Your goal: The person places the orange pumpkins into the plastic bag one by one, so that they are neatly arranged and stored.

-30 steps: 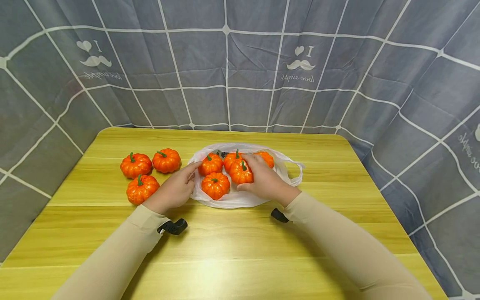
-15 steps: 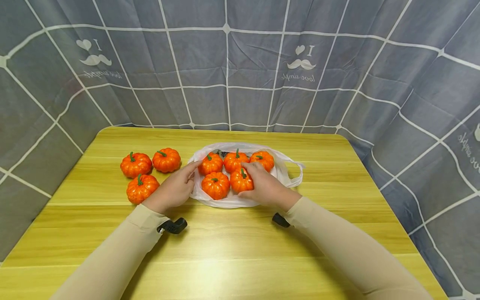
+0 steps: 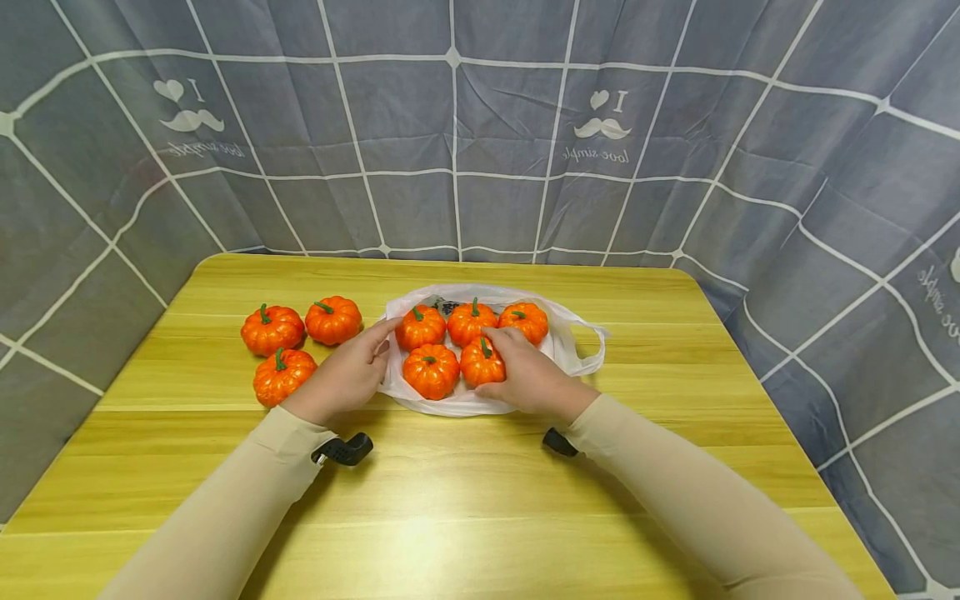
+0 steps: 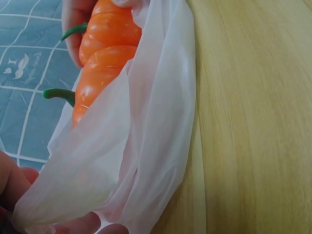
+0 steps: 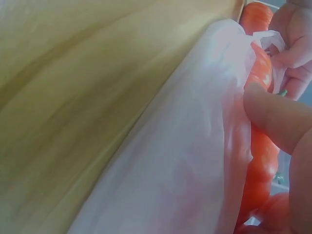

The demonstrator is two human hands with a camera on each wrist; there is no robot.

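Observation:
A white plastic bag (image 3: pixel 450 407) lies spread open on the table with several small orange pumpkins in it. My left hand (image 3: pixel 349 372) pinches the bag's left rim; in the left wrist view the thin plastic (image 4: pixel 87 180) is drawn up between thumb and fingers. At the front right inside the bag, my right hand (image 3: pixel 536 375) grips a pumpkin (image 3: pixel 481 364) from its right side. Another pumpkin (image 3: pixel 431 372) sits just left of that one. Behind them stand pumpkins at the back left (image 3: pixel 422 327), back middle (image 3: pixel 471 320) and back right (image 3: pixel 527 320).
Three more pumpkins lie on the table left of the bag: a far left one (image 3: pixel 272 330), one farther back (image 3: pixel 333 320) and a nearer one (image 3: pixel 282 377) close to my left wrist. A bag handle loop (image 3: pixel 597 350) spreads out at right. A grey curtain (image 3: pixel 495 167) surrounds the wooden table (image 3: pixel 450 517).
My right hand has brought its pumpkin down and slightly toward me, beside the front left one. The back right pumpkin shows more fully. My left hand has hardly moved.

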